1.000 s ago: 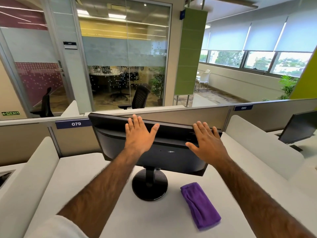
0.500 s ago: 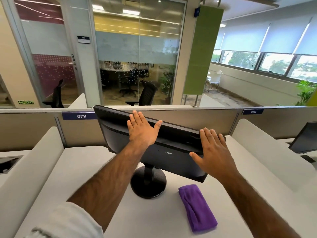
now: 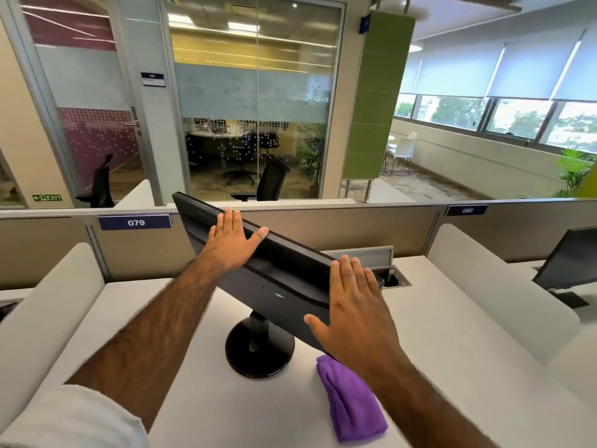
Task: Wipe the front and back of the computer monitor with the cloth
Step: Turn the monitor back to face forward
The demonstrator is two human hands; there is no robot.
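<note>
Resting flat and spread, the left hand pressed the monitor at its far top edge; the right hand lay splayed on its near end (rigid, top-heavy, pivoting on its stand). Soft purple cloth lay near right, untouched.

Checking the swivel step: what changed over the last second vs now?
The monitor has turned on its stand: its left end swung away from the person, its right end nearer, so it now sits angled. Both hands moved with it, the left hand flat near the top edge, the right hand flat on the right end. Neither closed a grip. The purple cloth stayed on the desk, untouched; the round base stayed put.
</note>
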